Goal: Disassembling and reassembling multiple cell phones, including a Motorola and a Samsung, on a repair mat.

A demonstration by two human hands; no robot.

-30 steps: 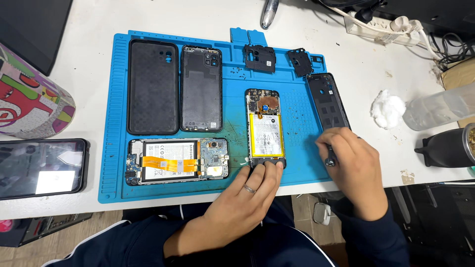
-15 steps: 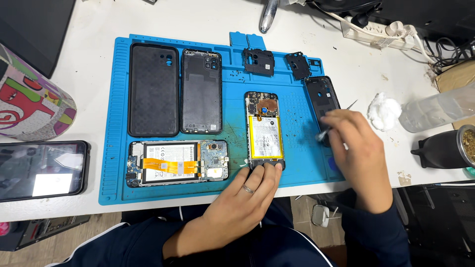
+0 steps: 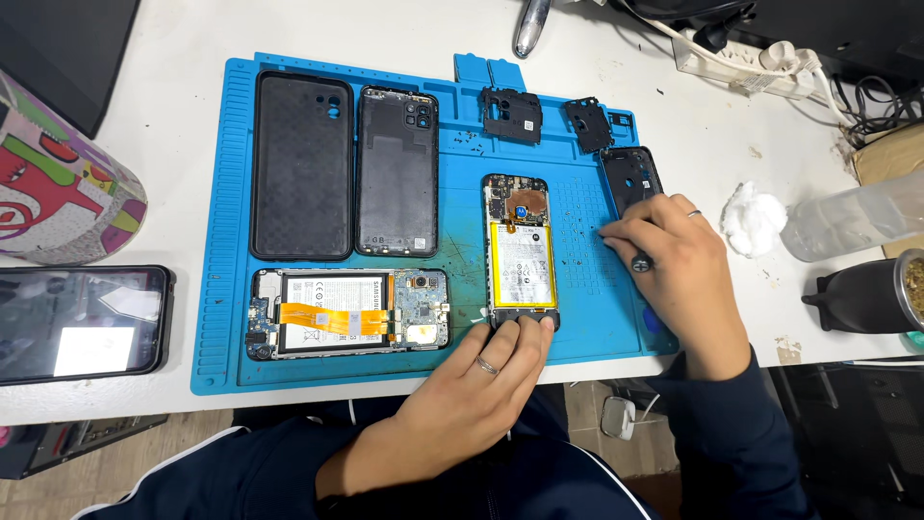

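Opened phone [image 3: 521,252]: back cover off, upright rectangle on the right half of the blue mat, yellow-edged white battery in its middle, dark circuit board with a copper-coloured disc at its top end.
Change: half a second ago the right hand was raised over the dark frame at the mat's right edge with the tool tip pointing up and right; now it has come down and left, knuckles low over the mat just right of the opened phone. The left hand has stayed on the phone's bottom end.
Tabletop [image 3: 173,125]: white, smooth, scuffed.
Blue mat [image 3: 226,289]: large soft-looking rectangle, ribbed border, dotted grid on the right.
Black case [image 3: 301,164]: matt, finely textured, rounded corners, upper left of the mat.
Back cover [image 3: 397,171]: dark, smooth, beside the case.
Second opened phone [image 3: 348,313]: lies sideways, orange ribbon cable across its white battery.
Left hand [image 3: 486,371]: ringed, fingertips pressing the opened phone's bottom edge, grip resting flat, closed on nothing.
Right hand [image 3: 676,262]: grip clenched around a thin dark tool.
Thin dark tool [image 3: 639,261]: only its round butt shows.
Cotton wad [image 3: 754,218]: white, fluffy, right of the mat.
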